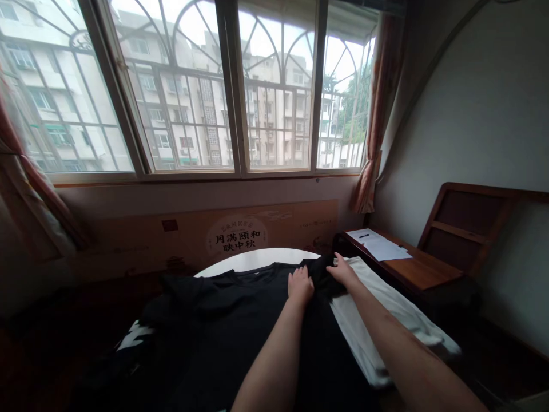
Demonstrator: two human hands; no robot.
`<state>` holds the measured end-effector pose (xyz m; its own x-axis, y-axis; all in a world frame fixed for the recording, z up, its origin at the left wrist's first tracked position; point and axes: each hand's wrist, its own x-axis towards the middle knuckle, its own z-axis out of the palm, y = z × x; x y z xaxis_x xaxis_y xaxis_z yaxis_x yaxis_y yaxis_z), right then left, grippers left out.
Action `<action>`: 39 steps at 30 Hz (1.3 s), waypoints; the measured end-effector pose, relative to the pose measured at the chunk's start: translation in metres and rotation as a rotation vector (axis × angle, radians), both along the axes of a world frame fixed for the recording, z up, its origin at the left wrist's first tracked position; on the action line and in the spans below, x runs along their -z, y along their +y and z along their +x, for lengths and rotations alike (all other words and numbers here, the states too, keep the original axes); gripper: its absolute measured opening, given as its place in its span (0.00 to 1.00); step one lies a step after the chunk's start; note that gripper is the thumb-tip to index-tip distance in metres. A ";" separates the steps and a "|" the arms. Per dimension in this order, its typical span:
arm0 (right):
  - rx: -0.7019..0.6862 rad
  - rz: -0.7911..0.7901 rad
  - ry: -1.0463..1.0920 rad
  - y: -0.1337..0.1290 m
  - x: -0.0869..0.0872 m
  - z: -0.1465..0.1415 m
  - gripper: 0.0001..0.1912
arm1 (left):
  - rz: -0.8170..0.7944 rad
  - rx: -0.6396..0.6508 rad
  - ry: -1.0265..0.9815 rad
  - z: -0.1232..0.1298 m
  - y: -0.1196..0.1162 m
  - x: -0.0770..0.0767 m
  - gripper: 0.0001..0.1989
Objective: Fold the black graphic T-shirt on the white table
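Observation:
A black T-shirt (pixel 223 320) lies spread out, its neckline towards the window, over a white round table (pixel 257 253). My left hand (pixel 301 284) rests on the shirt near the right shoulder, fingers spread over the fabric. To its right, my right hand (pixel 344 271) pinches the shirt's bunched right sleeve between thumb and fingers. Under my right forearm is a folded white cloth or garment (pixel 364 326), partly covered by the black fabric. A patch of white print (pixel 135 335) shows on dark cloth at the left.
A wooden chair-like piece (pixel 454 234) stands at the right, with papers (pixel 381 246) and a pen on its flat top. Barred windows (pixel 274 103) run along the far wall above a printed panel (pixel 235 237). Curtains (pixel 373 131) hang at both sides.

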<state>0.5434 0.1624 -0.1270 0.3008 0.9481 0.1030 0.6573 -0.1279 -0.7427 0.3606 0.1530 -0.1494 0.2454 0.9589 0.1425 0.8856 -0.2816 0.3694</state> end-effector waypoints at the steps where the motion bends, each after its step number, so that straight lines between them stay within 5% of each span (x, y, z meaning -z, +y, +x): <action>1: 0.015 0.008 0.034 0.001 0.002 -0.001 0.41 | 0.004 -0.003 0.002 0.000 0.000 0.001 0.29; 10: 0.063 0.170 0.475 -0.005 0.006 -0.005 0.45 | 0.017 -0.009 0.012 0.002 0.001 -0.002 0.28; 17: 0.006 0.164 0.899 -0.017 -0.016 -0.006 0.41 | 0.024 -0.100 0.016 0.000 0.001 -0.004 0.27; 23: 0.006 0.090 1.059 -0.027 -0.029 0.000 0.42 | -0.033 -0.130 0.016 -0.002 0.005 0.000 0.28; 30: -0.120 0.127 1.111 -0.032 -0.048 -0.024 0.41 | -0.032 -0.190 -0.186 -0.004 0.007 0.001 0.24; 34: -0.337 0.060 1.082 -0.040 -0.061 -0.043 0.40 | 0.007 -0.183 -0.426 -0.015 0.016 -0.005 0.17; 36: -0.446 0.026 0.996 -0.043 -0.065 -0.045 0.36 | 0.007 -0.173 -0.556 -0.024 0.025 -0.010 0.16; 39: -0.431 0.034 0.629 -0.042 -0.067 -0.040 0.29 | 0.012 -0.177 -0.706 -0.041 0.039 -0.019 0.18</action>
